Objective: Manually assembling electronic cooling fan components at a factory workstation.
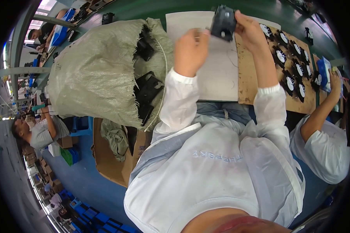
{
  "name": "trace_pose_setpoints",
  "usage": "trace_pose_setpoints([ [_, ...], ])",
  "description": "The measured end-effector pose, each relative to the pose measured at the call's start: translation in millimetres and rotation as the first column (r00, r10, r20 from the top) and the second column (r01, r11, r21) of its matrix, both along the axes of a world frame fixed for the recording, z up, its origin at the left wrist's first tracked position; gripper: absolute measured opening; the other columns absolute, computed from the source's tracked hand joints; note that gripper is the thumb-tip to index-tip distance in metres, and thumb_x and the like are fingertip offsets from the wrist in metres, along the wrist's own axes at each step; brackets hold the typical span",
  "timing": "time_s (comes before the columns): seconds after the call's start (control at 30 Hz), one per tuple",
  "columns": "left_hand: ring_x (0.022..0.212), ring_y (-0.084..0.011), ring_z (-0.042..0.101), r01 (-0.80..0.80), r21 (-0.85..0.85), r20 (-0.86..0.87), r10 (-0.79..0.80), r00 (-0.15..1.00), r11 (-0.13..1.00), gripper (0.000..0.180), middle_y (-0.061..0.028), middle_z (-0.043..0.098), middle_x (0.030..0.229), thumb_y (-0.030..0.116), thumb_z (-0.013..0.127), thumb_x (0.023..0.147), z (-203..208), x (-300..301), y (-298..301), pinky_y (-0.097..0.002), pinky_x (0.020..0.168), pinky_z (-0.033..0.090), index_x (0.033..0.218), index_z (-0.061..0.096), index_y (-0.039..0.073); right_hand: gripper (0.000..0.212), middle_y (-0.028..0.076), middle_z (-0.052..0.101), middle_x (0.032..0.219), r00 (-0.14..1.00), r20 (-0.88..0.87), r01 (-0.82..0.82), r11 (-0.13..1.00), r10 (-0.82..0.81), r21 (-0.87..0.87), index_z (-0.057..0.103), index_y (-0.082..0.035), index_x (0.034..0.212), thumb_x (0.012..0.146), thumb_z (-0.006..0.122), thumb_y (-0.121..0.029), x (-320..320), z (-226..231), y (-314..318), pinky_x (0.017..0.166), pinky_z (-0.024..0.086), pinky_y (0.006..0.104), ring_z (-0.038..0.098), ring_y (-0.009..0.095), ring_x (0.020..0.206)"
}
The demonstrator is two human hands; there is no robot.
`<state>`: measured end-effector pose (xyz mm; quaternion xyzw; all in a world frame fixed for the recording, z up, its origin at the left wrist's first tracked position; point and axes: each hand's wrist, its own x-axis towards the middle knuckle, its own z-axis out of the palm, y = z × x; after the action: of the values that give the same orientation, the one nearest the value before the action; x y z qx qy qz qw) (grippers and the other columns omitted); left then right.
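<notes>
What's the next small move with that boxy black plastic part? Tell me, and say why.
Probably lower the boxy black plastic part onto the flat, pale grey sheet: the right hand grips its edge over that sheet, and the left hand seems close enough to steady it.

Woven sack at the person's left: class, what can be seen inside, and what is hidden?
Several black parts show in the open mouth of the woven sack. Anything deeper is covered by its fabric, so the total cannot be told.
</notes>
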<state>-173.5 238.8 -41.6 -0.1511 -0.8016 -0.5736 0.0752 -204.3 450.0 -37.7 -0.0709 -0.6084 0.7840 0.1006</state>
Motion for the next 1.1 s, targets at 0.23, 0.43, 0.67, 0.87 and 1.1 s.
trace_pose_setpoints([
  [0.23, 0.064, -0.0307, 0.068, -0.472, -0.857, -0.271, 0.599, 0.754, 0.207, 0.034, -0.0140, 0.070, 0.074, 0.037, 0.071, 0.082, -33.3, -27.8, -95.1, -0.0400, 0.057, 0.053, 0.079, 0.071, 0.004, 0.041, 0.017, 0.071, 0.098, 0.942, 0.122, 0.170, 0.759, -0.311, 0.628, 0.070, 0.002, 0.107, 0.093, 0.061, -0.035, -122.8, -37.5, 41.8, 0.082, 0.053, 0.0361, 0.067, 0.031, 0.085],
  [0.43, 0.062, -0.0304, 0.067, -0.425, -0.883, -0.240, 0.586, 0.774, 0.200, 0.031, -0.0131, 0.070, 0.074, 0.036, 0.073, 0.080, -48.2, -43.5, -102.0, -0.0399, 0.056, 0.052, 0.079, 0.072, 0.005, 0.044, 0.019, 0.071, 0.099, 0.873, 0.058, 0.058, 0.222, -0.483, 0.973, 0.070, 0.002, 0.106, 0.090, 0.060, -0.038, -184.4, -34.1, 80.3, 0.083, 0.053, 0.0385, 0.067, 0.036, 0.086],
  [0.67, 0.056, -0.0310, 0.064, -0.537, -0.831, -0.395, 0.528, 0.752, 0.143, 0.028, -0.0119, 0.068, 0.066, 0.032, 0.070, 0.077, -31.6, -21.4, -94.1, -0.0399, 0.052, 0.050, 0.071, 0.071, 0.005, 0.038, 0.010, 0.072, 0.109, 0.982, 0.103, -0.150, 0.325, 0.158, 0.934, 0.069, -0.001, 0.113, 0.087, 0.059, -0.027, -71.3, -9.6, -9.0, 0.083, 0.053, 0.0366, 0.068, 0.029, 0.093],
  [0.87, 0.049, -0.0301, 0.055, -0.781, -0.546, -0.679, 0.385, 0.625, 0.303, 0.030, -0.0080, 0.062, 0.059, 0.032, 0.069, 0.076, 16.8, -2.2, -77.6, -0.0397, 0.047, 0.044, 0.061, 0.065, 0.007, 0.036, 0.012, 0.072, 0.100, 0.830, 0.196, -0.510, 0.568, 0.522, 0.646, 0.067, 0.004, 0.115, 0.091, 0.060, -0.023, 58.3, 16.6, -46.3, 0.077, 0.053, 0.0310, 0.067, 0.019, 0.084],
  [1.1, 0.061, -0.0246, 0.052, -0.504, -0.455, -0.789, -0.070, 0.611, 0.734, 0.017, -0.0048, 0.054, 0.066, 0.021, 0.073, 0.072, 27.4, 44.3, 21.4, -0.0367, 0.059, 0.043, 0.071, 0.059, 0.011, 0.071, 0.017, 0.058, 0.126, 0.941, 0.005, -0.337, 0.938, 0.338, -0.081, 0.037, 0.003, 0.146, 0.096, 0.058, -0.043, 115.5, -2.2, -48.0, 0.086, 0.053, 0.0339, 0.061, 0.023, 0.104],
])
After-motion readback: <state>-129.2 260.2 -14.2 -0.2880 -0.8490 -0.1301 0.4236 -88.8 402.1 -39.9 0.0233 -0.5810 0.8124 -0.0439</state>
